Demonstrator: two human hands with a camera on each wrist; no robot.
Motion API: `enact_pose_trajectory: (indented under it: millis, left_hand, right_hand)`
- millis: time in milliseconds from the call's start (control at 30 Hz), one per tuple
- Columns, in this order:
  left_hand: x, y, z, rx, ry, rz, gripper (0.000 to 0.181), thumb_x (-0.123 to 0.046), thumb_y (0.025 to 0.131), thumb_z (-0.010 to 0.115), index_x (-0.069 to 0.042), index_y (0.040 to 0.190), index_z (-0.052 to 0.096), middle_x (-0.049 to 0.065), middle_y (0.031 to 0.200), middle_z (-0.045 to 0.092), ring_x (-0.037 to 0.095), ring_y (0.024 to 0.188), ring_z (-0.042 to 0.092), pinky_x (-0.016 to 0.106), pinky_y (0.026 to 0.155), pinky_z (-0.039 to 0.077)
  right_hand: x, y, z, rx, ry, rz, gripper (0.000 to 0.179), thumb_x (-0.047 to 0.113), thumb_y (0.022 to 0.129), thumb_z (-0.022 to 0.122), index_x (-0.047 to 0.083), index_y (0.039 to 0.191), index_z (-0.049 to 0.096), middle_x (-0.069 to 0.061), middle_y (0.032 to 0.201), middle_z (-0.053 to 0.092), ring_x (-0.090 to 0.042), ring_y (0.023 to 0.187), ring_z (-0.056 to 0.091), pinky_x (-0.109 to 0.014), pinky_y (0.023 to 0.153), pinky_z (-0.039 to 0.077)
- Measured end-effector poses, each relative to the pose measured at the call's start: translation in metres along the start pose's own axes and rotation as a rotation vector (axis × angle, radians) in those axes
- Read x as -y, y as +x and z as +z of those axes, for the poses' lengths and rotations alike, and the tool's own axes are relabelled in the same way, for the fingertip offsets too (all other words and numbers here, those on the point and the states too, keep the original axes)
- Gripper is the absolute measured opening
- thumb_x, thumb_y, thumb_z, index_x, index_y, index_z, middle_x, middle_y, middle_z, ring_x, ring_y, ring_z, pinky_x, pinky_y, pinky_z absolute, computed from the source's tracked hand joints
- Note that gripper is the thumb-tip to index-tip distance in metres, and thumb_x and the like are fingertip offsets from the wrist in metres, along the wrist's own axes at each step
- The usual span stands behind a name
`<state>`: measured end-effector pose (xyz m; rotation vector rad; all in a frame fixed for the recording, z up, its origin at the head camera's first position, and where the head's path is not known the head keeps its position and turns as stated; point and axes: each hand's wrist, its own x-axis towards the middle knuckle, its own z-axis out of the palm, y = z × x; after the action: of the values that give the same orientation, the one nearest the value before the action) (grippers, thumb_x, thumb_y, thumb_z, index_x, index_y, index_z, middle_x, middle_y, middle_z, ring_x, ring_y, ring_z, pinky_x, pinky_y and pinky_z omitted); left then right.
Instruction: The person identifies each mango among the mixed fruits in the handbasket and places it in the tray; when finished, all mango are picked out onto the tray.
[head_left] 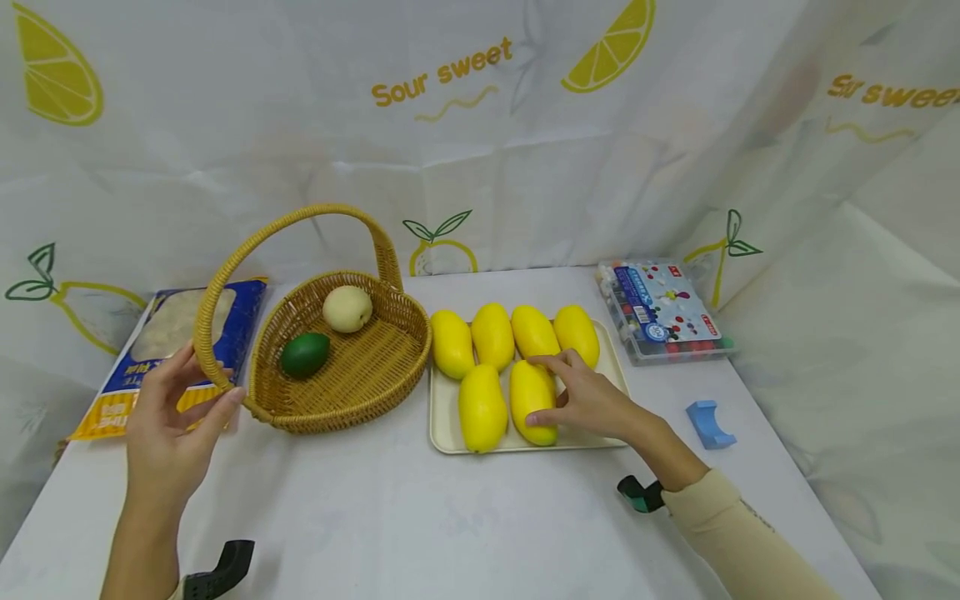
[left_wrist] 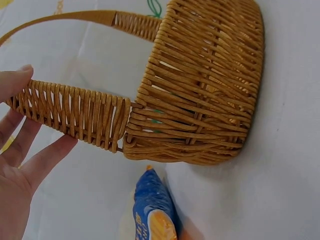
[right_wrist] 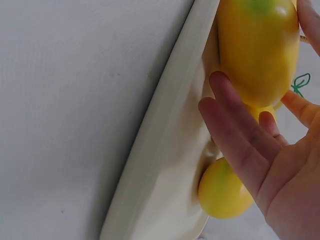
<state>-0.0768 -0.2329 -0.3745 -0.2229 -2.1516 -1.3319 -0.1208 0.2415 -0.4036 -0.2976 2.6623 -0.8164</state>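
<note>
A wicker basket [head_left: 341, 408] with a tall arched handle stands on the left of the table. In it lie a dark green fruit [head_left: 304, 356] and a pale round pear-like fruit [head_left: 347, 308]. My left hand [head_left: 171, 425] pinches the handle's lower left side between thumb and fingers, as the left wrist view also shows. At the middle right, several yellow mangoes [head_left: 492, 337] lie on a cream tray [head_left: 450, 429]. My right hand [head_left: 592, 400] is at the front right mango [head_left: 531, 392], its fingers spread and fairly straight around it; the mango rests on the tray.
Behind the left hand lies a blue and yellow bag [head_left: 247, 312], partly under the basket's handle. A clear plastic box of coloured pieces [head_left: 667, 308] sits at the back right, with a small blue block [head_left: 708, 425] nearer. A printed white curtain [head_left: 300, 125] closes off the back.
</note>
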Motion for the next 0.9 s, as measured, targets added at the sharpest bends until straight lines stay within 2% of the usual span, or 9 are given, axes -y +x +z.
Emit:
enact_pose_trajectory:
  millis: [300,433,500,567,633,700,767,900]
  left_hand:
    - [0.001,-0.001,0.001,-0.027,0.016,-0.005,0.078,0.024,0.078,0.07,-0.004,0.148,0.049,-0.022,0.128,0.059,0.0,0.119,0.06,0.004,0.088,0.052]
    - [0.004,-0.002,0.002,-0.061,0.031,0.031,0.084,0.021,0.076,0.073,-0.005,0.151,0.047,-0.024,0.131,0.055,0.001,0.127,0.055,0.003,0.095,0.048]
    - [0.004,-0.002,0.003,-0.084,0.022,0.082,0.078,0.011,0.079,0.077,0.0,0.15,0.045,-0.022,0.136,0.052,0.003,0.133,0.051,0.007,0.104,0.046]
    - [0.0,0.0,0.006,-0.124,0.031,0.149,0.072,-0.013,0.087,0.08,0.005,0.146,0.044,-0.015,0.142,0.05,0.007,0.138,0.045,0.011,0.115,0.04]
    - [-0.008,0.003,0.011,-0.18,0.053,0.235,0.081,-0.04,0.089,0.079,0.009,0.142,0.044,-0.003,0.147,0.05,0.015,0.142,0.041,0.019,0.123,0.031]
    - [-0.018,0.006,0.017,-0.249,0.103,0.323,0.09,-0.062,0.085,0.073,0.007,0.137,0.047,0.009,0.148,0.05,0.025,0.144,0.037,0.032,0.127,0.026]
    - [-0.028,0.008,0.026,-0.321,0.146,0.421,0.088,-0.069,0.084,0.069,0.002,0.133,0.052,0.019,0.147,0.05,0.034,0.143,0.036,0.045,0.126,0.022]
    - [-0.043,0.012,0.046,-0.391,0.143,0.599,0.071,-0.065,0.086,0.07,-0.007,0.126,0.061,0.018,0.141,0.055,0.036,0.141,0.037,0.063,0.127,0.011]
  right_hand:
    - [-0.001,-0.004,-0.003,-0.016,-0.067,0.005,0.097,0.064,0.077,0.08,0.028,0.156,0.038,-0.017,0.136,0.043,-0.018,0.093,0.062,-0.023,0.071,0.053]
    - [0.0,-0.007,-0.007,-0.044,-0.111,0.002,0.097,0.067,0.077,0.077,0.028,0.157,0.037,-0.018,0.143,0.04,-0.022,0.101,0.061,-0.023,0.069,0.052]
    - [0.0,-0.009,-0.009,-0.065,-0.124,-0.002,0.097,0.067,0.078,0.077,0.028,0.157,0.038,-0.017,0.145,0.039,-0.024,0.105,0.061,-0.026,0.07,0.054]
    - [0.0,-0.012,-0.01,-0.09,-0.132,-0.009,0.096,0.067,0.078,0.077,0.027,0.157,0.038,-0.016,0.146,0.038,-0.027,0.108,0.061,-0.031,0.074,0.058]
    - [0.002,-0.014,-0.012,-0.118,-0.14,-0.011,0.096,0.067,0.077,0.078,0.028,0.157,0.039,-0.014,0.148,0.038,-0.03,0.112,0.06,-0.039,0.082,0.061]
    - [0.003,-0.016,-0.013,-0.152,-0.15,-0.022,0.096,0.066,0.078,0.078,0.028,0.156,0.039,-0.014,0.15,0.037,-0.033,0.116,0.059,-0.049,0.09,0.061]
    - [0.004,-0.017,-0.015,-0.192,-0.163,-0.04,0.095,0.065,0.078,0.079,0.027,0.156,0.039,-0.014,0.152,0.037,-0.037,0.121,0.056,-0.056,0.096,0.059]
    - [0.009,-0.016,-0.021,-0.271,-0.208,-0.105,0.095,0.06,0.078,0.081,0.023,0.156,0.041,-0.015,0.157,0.035,-0.039,0.133,0.047,-0.065,0.103,0.052]
